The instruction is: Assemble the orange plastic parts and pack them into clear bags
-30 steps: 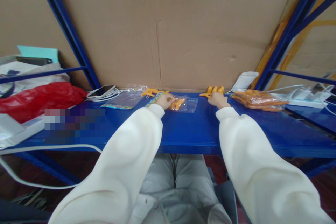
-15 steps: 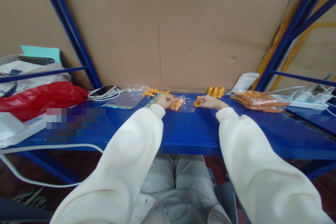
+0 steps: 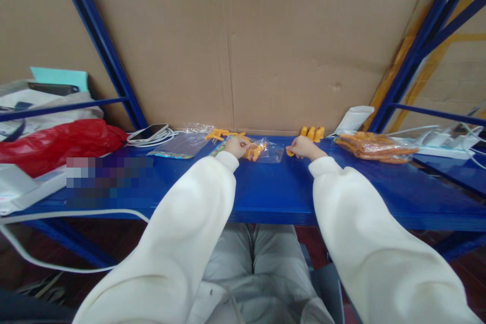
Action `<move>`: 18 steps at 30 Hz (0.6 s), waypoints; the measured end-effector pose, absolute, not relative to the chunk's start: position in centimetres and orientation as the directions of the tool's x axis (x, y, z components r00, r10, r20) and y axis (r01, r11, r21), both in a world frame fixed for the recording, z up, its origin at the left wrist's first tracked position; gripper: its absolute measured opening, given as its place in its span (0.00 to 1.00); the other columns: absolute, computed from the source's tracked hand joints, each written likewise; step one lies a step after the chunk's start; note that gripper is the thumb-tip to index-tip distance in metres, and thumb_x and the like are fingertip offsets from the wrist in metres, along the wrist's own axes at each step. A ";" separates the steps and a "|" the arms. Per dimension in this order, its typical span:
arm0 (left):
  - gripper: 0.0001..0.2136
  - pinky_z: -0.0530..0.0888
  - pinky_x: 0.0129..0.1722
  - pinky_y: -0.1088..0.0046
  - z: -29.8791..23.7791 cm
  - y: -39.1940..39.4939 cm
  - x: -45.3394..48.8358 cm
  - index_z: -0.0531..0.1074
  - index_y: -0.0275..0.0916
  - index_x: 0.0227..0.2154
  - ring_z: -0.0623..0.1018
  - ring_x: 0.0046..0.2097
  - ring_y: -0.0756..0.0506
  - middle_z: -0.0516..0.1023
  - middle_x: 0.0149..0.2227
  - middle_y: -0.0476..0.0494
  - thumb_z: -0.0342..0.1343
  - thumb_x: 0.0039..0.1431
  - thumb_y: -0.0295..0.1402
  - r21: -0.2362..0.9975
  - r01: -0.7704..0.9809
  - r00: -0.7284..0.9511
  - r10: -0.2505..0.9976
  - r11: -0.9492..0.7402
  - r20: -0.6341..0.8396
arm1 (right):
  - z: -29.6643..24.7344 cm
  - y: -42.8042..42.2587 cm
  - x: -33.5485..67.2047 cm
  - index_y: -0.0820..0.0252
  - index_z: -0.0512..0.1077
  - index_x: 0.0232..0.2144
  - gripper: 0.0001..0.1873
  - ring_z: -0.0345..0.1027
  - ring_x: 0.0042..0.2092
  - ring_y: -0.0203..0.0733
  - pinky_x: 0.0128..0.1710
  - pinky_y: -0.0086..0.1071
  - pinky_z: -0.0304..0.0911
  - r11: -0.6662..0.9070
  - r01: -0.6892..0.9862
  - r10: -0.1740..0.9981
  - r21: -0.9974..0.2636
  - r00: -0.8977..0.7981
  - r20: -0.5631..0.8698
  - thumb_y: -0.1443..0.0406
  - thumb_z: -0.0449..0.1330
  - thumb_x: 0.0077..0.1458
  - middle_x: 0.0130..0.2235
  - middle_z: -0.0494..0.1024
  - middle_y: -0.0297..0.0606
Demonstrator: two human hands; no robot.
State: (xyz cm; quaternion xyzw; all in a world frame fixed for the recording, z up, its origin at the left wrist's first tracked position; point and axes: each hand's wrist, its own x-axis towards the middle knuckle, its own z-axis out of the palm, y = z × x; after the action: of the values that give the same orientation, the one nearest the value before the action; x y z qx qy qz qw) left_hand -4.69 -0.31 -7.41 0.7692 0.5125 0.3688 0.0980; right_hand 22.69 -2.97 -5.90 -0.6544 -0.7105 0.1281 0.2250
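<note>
Orange piece (image 3: 290,152), 3 o'clock: mostly hidden by right hand (image 3: 303,147). Left hand (image 3: 236,146), dead centre: grip at clear bag (image 3: 275,153) too small to tell. Red bundle (image 3: 61,143), 9 o'clock: edge-cropped.

Phone (image 3: 154,132) was plopped on a coiled cable (image 3: 142,143) left of a pouch (image 3: 178,146). Parts (image 3: 256,152) were bunched at a bag (image 3: 275,155) mid-shelf (in or on couldn't be told), pieces (image 3: 312,134) were lined up further right, then a bundle (image 3: 374,147). Everything was backed by cardboard (image 3: 284,50).

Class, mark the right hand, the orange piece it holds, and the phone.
Right hand (image 3: 305,147), head view: back of the hand.
Orange piece (image 3: 290,152), head view: exposed end.
Phone (image 3: 152,132), head view: upper face.
</note>
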 end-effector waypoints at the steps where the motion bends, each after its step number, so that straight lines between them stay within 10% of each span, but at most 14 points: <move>1: 0.05 0.77 0.53 0.65 -7.4 -0.4 -4.6 0.80 0.41 0.24 0.83 0.46 0.39 0.85 0.37 0.43 0.61 0.52 0.28 0.533 0.710 0.202 0.859 -0.460 0.471 | -5.9 -3.1 22.6 0.62 0.74 0.20 0.14 0.72 0.23 0.43 0.27 0.33 0.67 0.106 0.834 0.989 -0.542 -0.032 0.144 0.62 0.64 0.55 0.17 0.73 0.42; 6: 0.05 0.75 0.55 0.66 -7.3 -0.5 -4.3 0.81 0.40 0.29 0.82 0.49 0.41 0.85 0.42 0.42 0.59 0.54 0.27 0.548 0.697 0.164 0.847 -0.463 0.506 | -6.0 -3.4 22.0 0.63 0.75 0.24 0.07 0.71 0.21 0.42 0.25 0.34 0.67 0.067 0.670 0.995 -0.739 0.006 0.095 0.67 0.64 0.53 0.25 0.79 0.47; 18: 0.06 0.74 0.58 0.63 -6.7 -1.0 -4.4 0.80 0.39 0.32 0.81 0.52 0.40 0.85 0.44 0.41 0.58 0.56 0.28 0.568 0.672 0.121 0.828 -0.474 0.548 | -5.4 -3.2 23.6 0.71 0.78 0.44 0.19 0.73 0.53 0.66 0.51 0.49 0.67 -0.053 0.978 0.987 -0.204 0.083 0.140 0.62 0.68 0.53 0.45 0.79 0.62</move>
State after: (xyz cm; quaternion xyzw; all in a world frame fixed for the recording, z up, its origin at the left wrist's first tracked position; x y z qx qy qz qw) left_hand -4.40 -0.98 -6.68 0.7431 0.5047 0.4299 0.0905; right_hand 23.59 -3.16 -5.39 -0.7254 -0.6770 0.0185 0.1233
